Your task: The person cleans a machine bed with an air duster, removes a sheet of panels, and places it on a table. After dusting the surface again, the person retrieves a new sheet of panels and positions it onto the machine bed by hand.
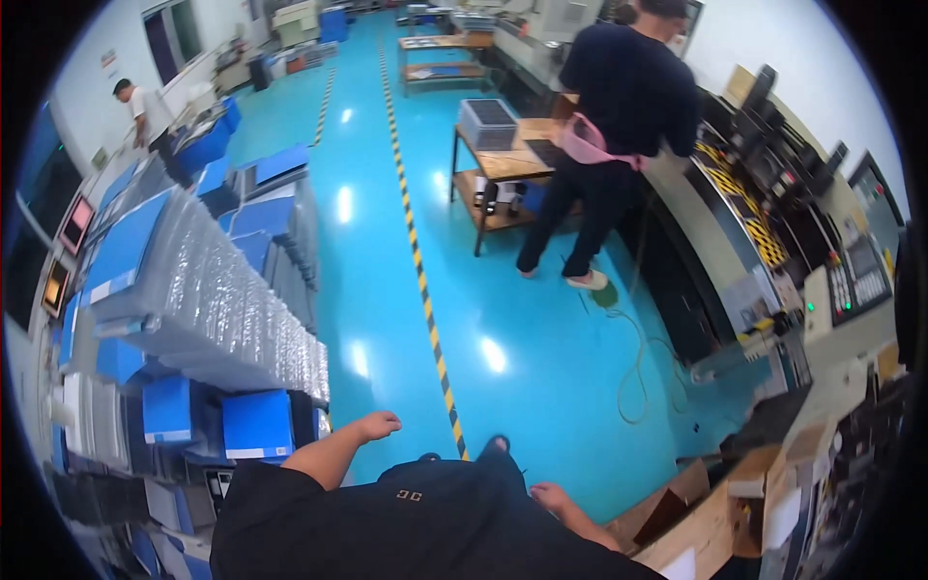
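My left hand (pixel 379 423) hangs in front of my body over the blue-green floor, its fingers curled in and nothing visible in them. Nearest to it are tall stacks of clear plastic trays (pixel 208 280) and a blue-topped stack (pixel 257 422) on the left. At my right side, lower down, my right hand (pixel 549 495) is also curled, with no object showing in it. A wooden bench (pixel 710 527) with brown cardboard pieces lies to the right of that hand. Neither hand touches these things.
A yellow-and-black floor line (pixel 418 253) runs ahead. Right of it, a person in dark clothes (pixel 619 116) stands between a wooden cart (pixel 522 159) and a machine (pixel 764 203). A green hose (pixel 640 353) trails on the floor. Another person (pixel 150 121) is at far left.
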The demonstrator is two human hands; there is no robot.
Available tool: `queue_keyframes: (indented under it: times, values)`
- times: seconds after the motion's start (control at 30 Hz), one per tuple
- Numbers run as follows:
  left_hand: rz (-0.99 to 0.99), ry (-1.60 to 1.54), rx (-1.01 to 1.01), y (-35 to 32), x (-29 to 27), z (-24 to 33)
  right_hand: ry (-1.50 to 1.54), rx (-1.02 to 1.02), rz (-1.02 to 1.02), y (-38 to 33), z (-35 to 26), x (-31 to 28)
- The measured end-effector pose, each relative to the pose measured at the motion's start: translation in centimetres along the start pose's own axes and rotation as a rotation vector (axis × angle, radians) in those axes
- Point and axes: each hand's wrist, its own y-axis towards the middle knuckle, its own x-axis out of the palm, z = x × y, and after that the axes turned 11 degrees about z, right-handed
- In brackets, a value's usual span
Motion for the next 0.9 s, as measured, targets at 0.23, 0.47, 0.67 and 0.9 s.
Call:
queue_keyframes:
  times: [0.23, 0.47, 0.67, 0.9]
  values:
    - [-0.116, 0.357, -0.160, 0.9, -3.2, -7.6, -0.089, 0.132, -0.133, 15.5, -12.4, -6.2]
    - [-0.038, 0.002, -0.566, 6.1, -6.8, 1.6, -0.191, -0.065, -0.349, 32.7, -25.0, -12.3]
    - [0.180, -0.355, -0.483, 17.1, -7.6, 4.8, -0.213, 0.059, -0.284, 45.1, -43.2, -16.3]
    - [0.166, -0.413, -0.654, 25.1, -17.4, 2.8, -0.200, -0.101, -0.353, 57.4, -63.1, -10.7]
